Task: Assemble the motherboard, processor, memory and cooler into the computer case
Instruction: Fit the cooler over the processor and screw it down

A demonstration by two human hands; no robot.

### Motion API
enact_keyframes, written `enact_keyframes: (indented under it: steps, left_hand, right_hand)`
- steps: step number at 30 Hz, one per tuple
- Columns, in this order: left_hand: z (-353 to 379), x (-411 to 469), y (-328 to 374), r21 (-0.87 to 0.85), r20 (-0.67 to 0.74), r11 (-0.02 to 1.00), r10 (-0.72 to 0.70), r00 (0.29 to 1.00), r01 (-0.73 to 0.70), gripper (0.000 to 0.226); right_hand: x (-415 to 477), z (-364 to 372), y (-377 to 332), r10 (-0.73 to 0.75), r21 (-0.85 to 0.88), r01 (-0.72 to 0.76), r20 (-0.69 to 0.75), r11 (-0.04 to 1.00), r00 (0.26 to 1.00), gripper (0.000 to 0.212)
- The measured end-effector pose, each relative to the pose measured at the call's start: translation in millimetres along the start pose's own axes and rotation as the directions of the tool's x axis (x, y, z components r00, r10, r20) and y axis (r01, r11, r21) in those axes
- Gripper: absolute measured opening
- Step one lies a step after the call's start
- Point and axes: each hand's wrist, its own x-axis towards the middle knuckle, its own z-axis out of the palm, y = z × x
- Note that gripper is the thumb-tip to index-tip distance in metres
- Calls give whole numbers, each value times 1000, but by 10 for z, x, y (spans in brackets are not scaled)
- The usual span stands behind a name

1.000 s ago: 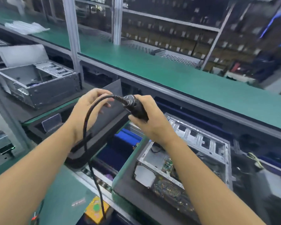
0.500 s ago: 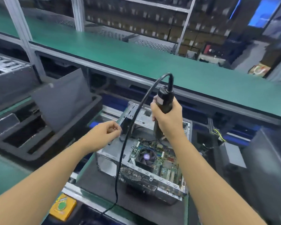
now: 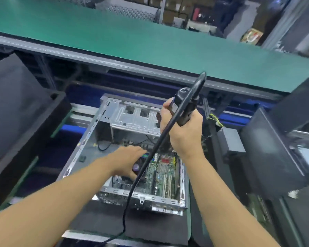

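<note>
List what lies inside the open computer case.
A green motherboard lies on the case floor, with a black wire looped beside it. The left hand covers most of the cooler; only its purple hub shows. The processor cannot be seen.

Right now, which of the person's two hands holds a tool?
The right hand, gripping the corded electric screwdriver above the computer case; the left hand holds no tool and reaches into the case.

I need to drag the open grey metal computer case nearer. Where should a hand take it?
Probably the near wall's top rim of the grey metal computer case, taken from the near side with fingers hooked over. The case lies open-side up, so that rim is bare, and the green motherboard sits lower inside. Stay right of the black cable crossing it.
</note>
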Motion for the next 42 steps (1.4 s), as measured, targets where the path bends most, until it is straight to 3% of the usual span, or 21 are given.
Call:
enact_keyframes:
  steps: [2, 5, 8, 10, 13, 17, 22, 32, 42]
  left_hand:
    - [90, 165, -53, 64, 75, 997, 36, 997, -40, 102]
    - [266, 285, -88, -5, -27, 993, 118, 993, -118, 52]
    - [351, 295, -92, -12, -70, 982, 187, 980, -188, 38]
    - [434, 319, -138, -73, -79, 981, 175, 981, -181, 43]
    - [499, 366, -209, -164, 18, 982, 97, 995, -93, 57]
    - [540, 369, -220, -165, 54, 986, 29, 998, -20, 70]
    - [557, 386, -226, -131, 43, 991, 35, 998, -29, 70]
    - [555, 394, -212, -114, 23, 991, 68, 997, -65, 74]
    - [495, 370, -158, -77, 21, 991, 111, 994, -109, 74]
  right_hand:
    - [9, 16, 58, -4, -24, 3, -28, 1000, 1000, 17]
    - [33, 62, 150, -22, -122, 16, -48, 992, 999, 23]
    - [47, 118, 215, -17, -137, 8, -67, 991, 998, 24]
    - [70, 161, 234, 4, -103, -14, -92, 995, 996, 25]
    - [112, 217, 270, 7, -97, -19, -126, 995, 992, 23]
    - [140, 249, 311, 4, -114, -22, -154, 993, 988, 25]
    - [166, 274, 339, 29, -100, -46, -158, 994, 987, 15]
    - [126, 246, 372, -4, -111, -16, -175, 994, 985, 21]
    - [94, 165, 390, 64, -29, -73, -227, 997, 972, 25]
